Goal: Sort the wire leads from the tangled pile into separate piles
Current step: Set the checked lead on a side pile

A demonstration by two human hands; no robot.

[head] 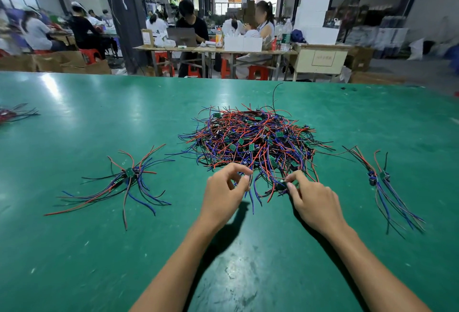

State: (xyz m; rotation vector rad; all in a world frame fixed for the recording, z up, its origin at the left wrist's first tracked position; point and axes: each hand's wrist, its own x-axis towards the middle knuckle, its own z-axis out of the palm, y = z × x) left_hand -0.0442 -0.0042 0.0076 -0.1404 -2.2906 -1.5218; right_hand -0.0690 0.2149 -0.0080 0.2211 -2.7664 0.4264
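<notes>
A big tangled pile [253, 138] of red, blue and black wire leads with small green boards lies mid-table. My left hand [223, 192] is at its near edge, thumb and forefinger pinching blue leads. My right hand [313, 200] pinches a small board with leads [282, 184] at the pile's front. A small sorted pile [126, 180] lies spread to the left. Another small sorted pile [382, 182] lies to the right.
The green table [99, 249] stretches wide around the piles. More wires [15, 114] lie at the far left edge. Beyond the far edge, people sit at wooden benches with boxes, bottles and red stools.
</notes>
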